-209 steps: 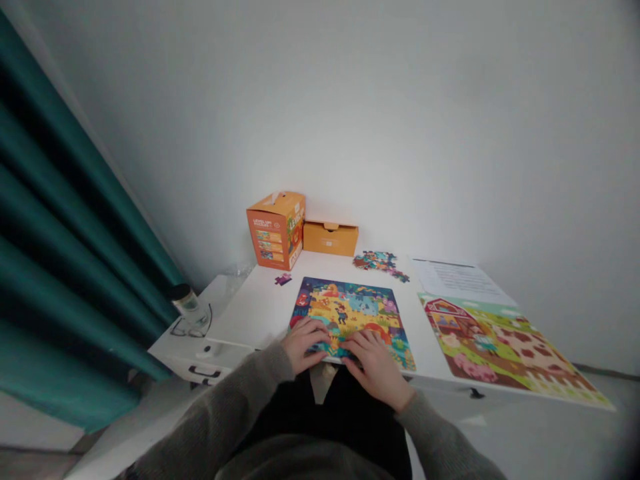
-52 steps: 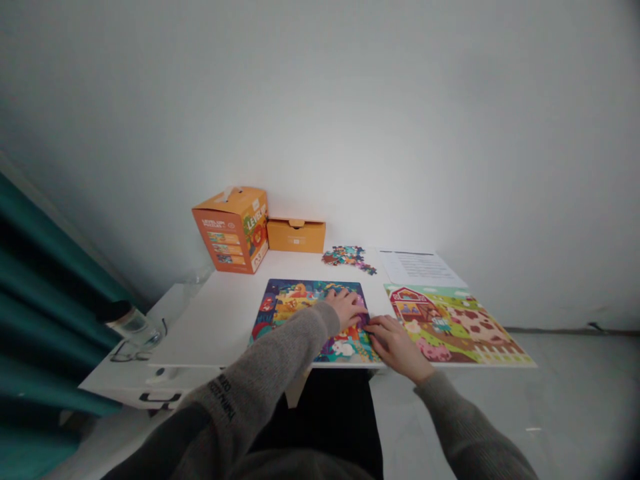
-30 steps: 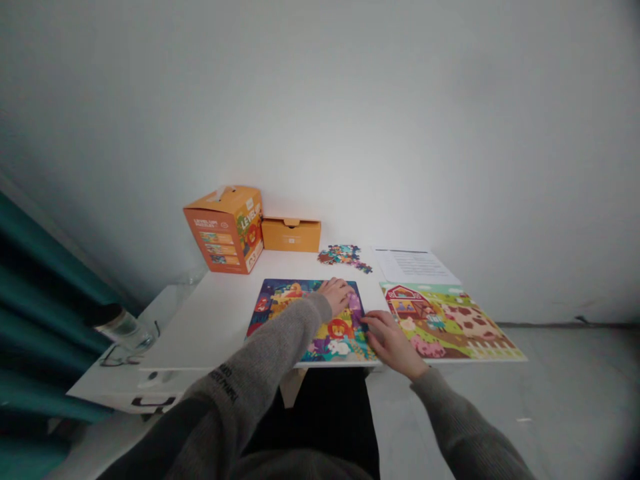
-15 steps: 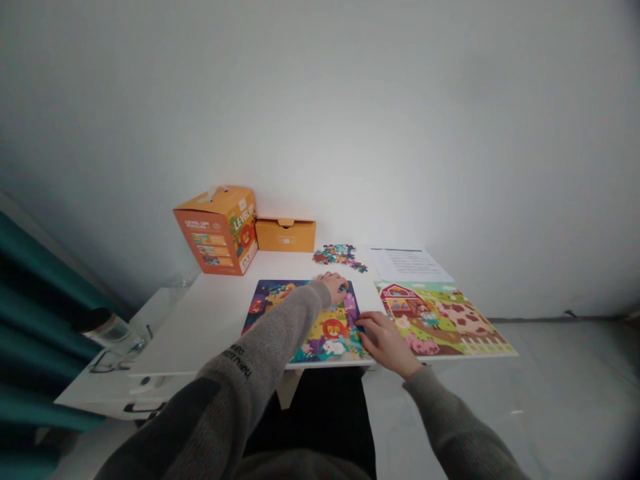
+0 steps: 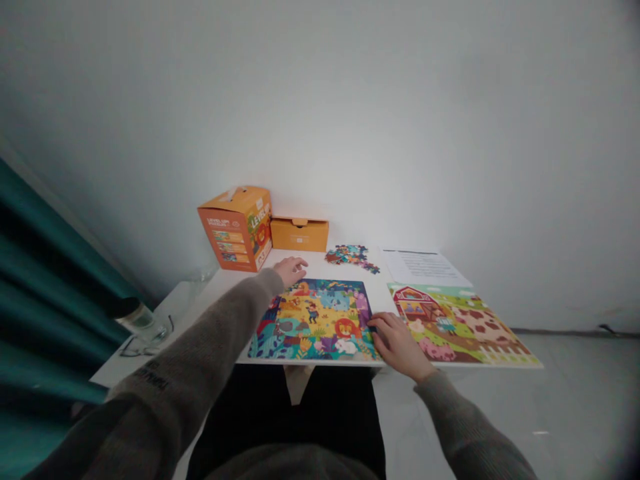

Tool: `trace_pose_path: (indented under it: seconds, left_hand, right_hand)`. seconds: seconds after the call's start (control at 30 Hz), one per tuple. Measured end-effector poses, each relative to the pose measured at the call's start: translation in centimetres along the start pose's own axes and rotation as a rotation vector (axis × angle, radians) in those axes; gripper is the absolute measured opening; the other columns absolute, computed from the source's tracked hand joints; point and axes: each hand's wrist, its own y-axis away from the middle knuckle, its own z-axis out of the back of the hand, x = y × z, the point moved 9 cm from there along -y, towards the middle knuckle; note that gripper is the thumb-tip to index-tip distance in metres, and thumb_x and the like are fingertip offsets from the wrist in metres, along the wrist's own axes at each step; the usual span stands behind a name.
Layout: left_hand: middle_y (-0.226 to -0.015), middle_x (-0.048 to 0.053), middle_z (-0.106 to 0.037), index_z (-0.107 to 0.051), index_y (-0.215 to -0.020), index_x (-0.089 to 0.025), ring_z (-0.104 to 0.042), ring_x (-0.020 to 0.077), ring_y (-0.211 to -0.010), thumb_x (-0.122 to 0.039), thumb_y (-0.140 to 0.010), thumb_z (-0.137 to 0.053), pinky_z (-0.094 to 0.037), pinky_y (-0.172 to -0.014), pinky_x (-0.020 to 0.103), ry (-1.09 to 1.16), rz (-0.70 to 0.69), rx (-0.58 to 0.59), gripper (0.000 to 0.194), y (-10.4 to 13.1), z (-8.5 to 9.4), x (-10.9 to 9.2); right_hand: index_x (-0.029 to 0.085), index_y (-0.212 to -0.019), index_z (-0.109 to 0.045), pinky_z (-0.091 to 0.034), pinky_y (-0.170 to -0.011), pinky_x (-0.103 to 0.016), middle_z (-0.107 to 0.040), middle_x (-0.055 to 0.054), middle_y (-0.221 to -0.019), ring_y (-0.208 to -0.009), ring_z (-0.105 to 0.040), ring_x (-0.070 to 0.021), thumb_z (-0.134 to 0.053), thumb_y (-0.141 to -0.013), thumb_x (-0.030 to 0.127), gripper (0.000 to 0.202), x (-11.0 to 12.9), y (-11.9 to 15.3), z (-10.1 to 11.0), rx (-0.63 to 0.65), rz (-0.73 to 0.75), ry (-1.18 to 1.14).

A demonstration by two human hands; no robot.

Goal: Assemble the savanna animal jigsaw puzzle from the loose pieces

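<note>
A colourful animal jigsaw puzzle (image 5: pixel 320 323) with a dark blue border, a red-maned lion and a white rabbit lies on the white table in front of me. Above its upper left corner is my left hand (image 5: pixel 291 271), fingers stretched out and holding nothing. My right hand (image 5: pixel 397 341) rests at the puzzle's right edge, thumb and fingers apart, fingertips touching the border. Farther back sits a pile of loose puzzle pieces (image 5: pixel 350 255).
An orange puzzle box (image 5: pixel 235 230) and a smaller yellow-orange box (image 5: pixel 300 235) stand by the wall. To the right lie a farm picture (image 5: pixel 455 323) and a printed sheet (image 5: pixel 425 267). On a lower surface at left are a glass bottle (image 5: pixel 145 323) and eyeglasses (image 5: pixel 135 348).
My left hand has moved left from the puzzle's upper right part to its upper left corner, uncovering the picture. My right hand stays at the right edge. The view has shifted slightly left.
</note>
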Motion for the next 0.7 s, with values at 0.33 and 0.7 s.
trace_pose_path:
  seconds: [0.33, 0.7]
  left_hand:
    - [-0.087, 0.001, -0.075, -0.065, -0.100, -0.023, -0.069, 0.0224, -0.087, -0.040, -0.076, -0.057, -0.053, -0.089, 0.037, 0.144, 0.400, -0.155, 0.031, 10.7, 4.8, 10.1]
    - [-0.094, -0.004, -0.079, -0.064, -0.100, -0.028, -0.072, 0.0210, -0.097, -0.036, -0.084, -0.052, -0.052, -0.092, 0.033, 0.135, 0.469, -0.328, 0.021, 15.3, 2.6, 7.9]
  right_hand:
    - [0.022, -0.111, -0.060, -0.048, -0.091, -0.046, -0.061, -0.011, -0.114, -0.104, -0.057, -0.0273, -0.051, -0.091, 0.016, 0.023, -0.1, 0.2, -0.3, 0.012, -0.008, 0.006]
    - [0.023, -0.113, -0.059, -0.050, -0.094, -0.046, -0.060, -0.011, -0.116, -0.108, -0.058, -0.0269, -0.051, -0.092, 0.018, 0.023, -0.2, 0.3, -0.5, 0.004, 0.002, -0.047]
